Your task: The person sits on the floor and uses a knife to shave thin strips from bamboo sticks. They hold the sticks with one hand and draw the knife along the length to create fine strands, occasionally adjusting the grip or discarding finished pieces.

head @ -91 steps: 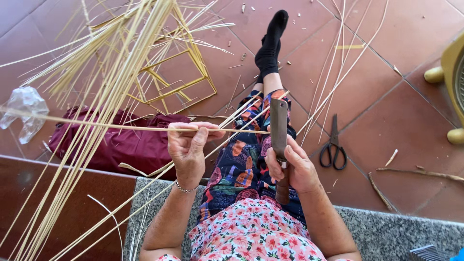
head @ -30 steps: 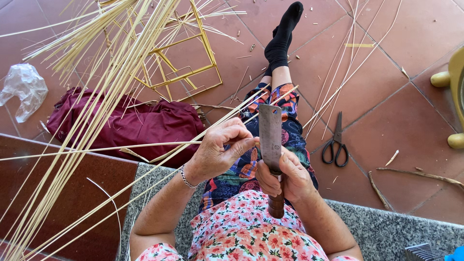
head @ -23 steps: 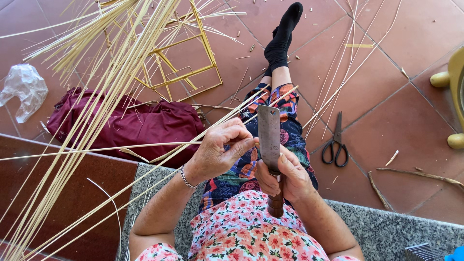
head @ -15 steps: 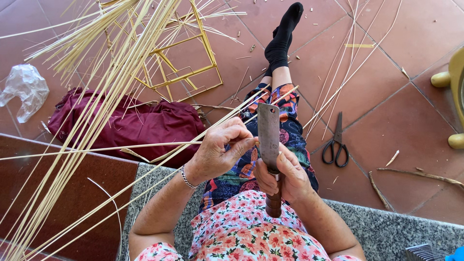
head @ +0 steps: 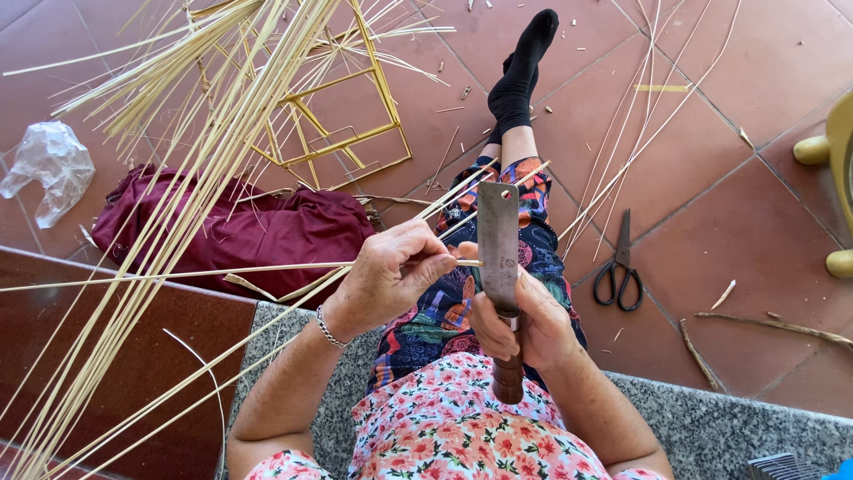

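A: What fills the scene, largest first?
B: Red tiled floor (head: 729, 98); a bundle of pale cane strips (head: 178, 178) slanting across the left; a maroon cloth (head: 240, 227) on the floor at left; a yellow wire frame (head: 351, 133) beyond it.

A: And the hands?
B: Left hand (head: 391, 280): its grip is closed, fingers pinching one strip (head: 178, 274) that runs level to the left edge. Right hand (head: 524, 320): grip wrapped round the wooden handle (head: 508, 378) of a cleaver (head: 498, 240), blade upright and pointing far.

A: Where does the strip meet the blade?
B: Its right end touches the blade's left face, above the lap, just beside the left fingertips.

A: Smaller items?
B: Scissors (head: 620, 271) on the floor at right; a clear plastic bag (head: 49, 169) far left; a bracelet (head: 330, 329) on the left wrist.
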